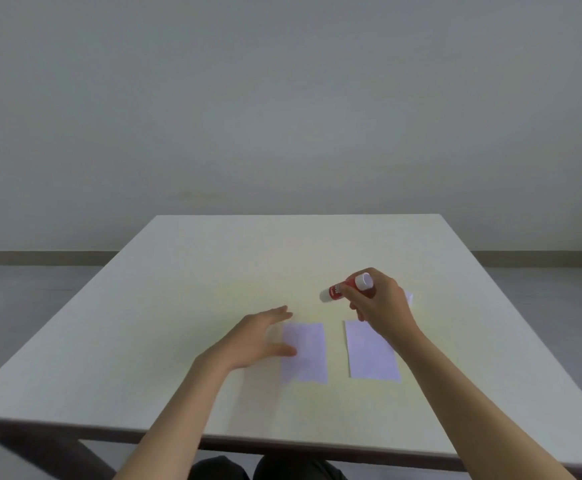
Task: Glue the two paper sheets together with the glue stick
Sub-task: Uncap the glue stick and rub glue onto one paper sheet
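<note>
Two small white paper sheets lie side by side on the table [178, 306]: the left sheet [308, 355] and the right sheet [369, 355]. My right hand [383, 306] holds a red glue stick [346, 288] with white ends, tilted above the table just beyond the right sheet. The wrist covers that sheet's upper right corner. My left hand [262, 337] hovers with fingers spread at the left sheet's left edge, the thumb over the paper. Whether the stick is capped is unclear.
The pale table's near edge runs across the bottom. A small white scrap [409, 296] peeks out behind my right hand. A plain wall and grey floor lie beyond the far edge.
</note>
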Demonstrator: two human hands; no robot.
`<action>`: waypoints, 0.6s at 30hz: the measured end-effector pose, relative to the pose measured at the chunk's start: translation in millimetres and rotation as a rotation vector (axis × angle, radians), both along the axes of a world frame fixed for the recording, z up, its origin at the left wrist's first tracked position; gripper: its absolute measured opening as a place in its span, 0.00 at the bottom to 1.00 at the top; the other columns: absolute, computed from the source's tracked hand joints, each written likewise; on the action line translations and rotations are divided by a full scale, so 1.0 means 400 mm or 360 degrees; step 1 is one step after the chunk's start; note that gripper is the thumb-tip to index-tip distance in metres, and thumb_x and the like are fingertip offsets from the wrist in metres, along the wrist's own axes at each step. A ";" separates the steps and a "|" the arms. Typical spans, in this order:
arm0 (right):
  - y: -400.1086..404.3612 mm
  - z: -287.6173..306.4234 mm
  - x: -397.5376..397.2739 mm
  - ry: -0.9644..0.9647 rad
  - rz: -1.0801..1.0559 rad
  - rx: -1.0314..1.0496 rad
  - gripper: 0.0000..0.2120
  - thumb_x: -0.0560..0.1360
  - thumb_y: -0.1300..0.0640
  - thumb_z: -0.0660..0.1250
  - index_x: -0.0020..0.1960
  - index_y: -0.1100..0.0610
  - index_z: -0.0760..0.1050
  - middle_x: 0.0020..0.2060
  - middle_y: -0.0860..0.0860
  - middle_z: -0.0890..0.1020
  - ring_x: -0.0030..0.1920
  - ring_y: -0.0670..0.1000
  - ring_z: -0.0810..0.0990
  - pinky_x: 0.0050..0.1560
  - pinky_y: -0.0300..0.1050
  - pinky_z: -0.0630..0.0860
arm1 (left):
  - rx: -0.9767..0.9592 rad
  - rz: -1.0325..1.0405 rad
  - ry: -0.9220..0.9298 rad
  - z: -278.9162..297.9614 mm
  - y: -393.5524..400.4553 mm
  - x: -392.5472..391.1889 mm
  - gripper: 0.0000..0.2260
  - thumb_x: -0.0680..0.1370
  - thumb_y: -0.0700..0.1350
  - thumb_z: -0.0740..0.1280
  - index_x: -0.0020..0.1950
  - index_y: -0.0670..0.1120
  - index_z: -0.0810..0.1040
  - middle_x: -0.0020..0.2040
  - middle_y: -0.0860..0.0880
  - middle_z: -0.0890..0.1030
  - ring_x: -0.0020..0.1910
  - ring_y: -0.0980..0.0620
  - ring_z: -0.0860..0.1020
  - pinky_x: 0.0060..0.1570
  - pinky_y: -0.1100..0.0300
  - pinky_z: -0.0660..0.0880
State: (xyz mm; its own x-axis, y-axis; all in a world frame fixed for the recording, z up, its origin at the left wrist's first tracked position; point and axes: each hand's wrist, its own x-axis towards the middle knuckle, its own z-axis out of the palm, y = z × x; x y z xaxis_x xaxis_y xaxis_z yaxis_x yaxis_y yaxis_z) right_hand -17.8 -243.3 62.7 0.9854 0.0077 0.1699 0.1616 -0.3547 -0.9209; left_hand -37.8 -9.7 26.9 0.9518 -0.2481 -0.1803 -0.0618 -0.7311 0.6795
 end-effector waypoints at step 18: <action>0.162 -0.102 0.010 0.0155 -0.0042 -0.0114 0.09 0.70 0.58 0.66 0.41 0.66 0.72 0.34 0.54 0.85 0.40 0.58 0.82 0.39 0.47 0.76 | 0.0646 -0.0333 -0.0156 -0.062 0.018 0.020 0.44 0.67 0.63 0.71 0.77 0.54 0.53 0.78 0.59 0.54 0.78 0.56 0.47 0.75 0.51 0.43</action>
State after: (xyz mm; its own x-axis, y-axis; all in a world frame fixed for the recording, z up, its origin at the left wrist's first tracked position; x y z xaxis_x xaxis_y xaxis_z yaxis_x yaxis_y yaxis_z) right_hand -13.7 -178.6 22.1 0.9973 -0.0095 0.0731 0.0622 -0.4233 -0.9038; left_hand -29.7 -2.6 1.9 0.9062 -0.3645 -0.2145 -0.2859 -0.9016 0.3246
